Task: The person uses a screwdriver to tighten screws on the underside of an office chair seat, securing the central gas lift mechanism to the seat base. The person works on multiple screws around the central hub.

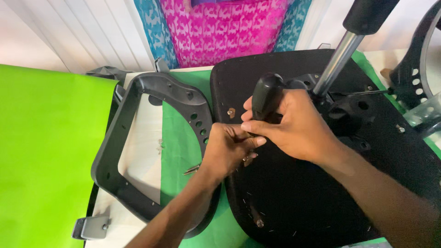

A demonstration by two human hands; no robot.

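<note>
A: What's the biggest thing down there?

B: The black chair seat (321,202), lying upside down on the green cloth (181,151) that covers the counter. Its metal post (335,64) slants up from the mechanism near the seat's middle. Just beside the seat, to the left, lies a grey armrest frame (119,151), a loop with a row of holes along its right edge.

A: And the hands?

B: The right hand (298,128) is clenched around the black handle of a screwdriver (266,94), which stands nearly upright over the seat's left edge. The left hand (225,151) is closed low at the tip, fingers pinched where the shaft meets the seat; I cannot tell whether it grips a screw or only steadies the shaft, since the tip is hidden.

A: What might go wrong?

B: As I judge it, the tip could slip off the screw head if the handle tilts, and the left fingers sit right beside it. The armrest frame is not clamped, so it may shift out of line with the seat. A loose screw (192,170) lies on the cloth by the left wrist and could easily be knocked away.
</note>
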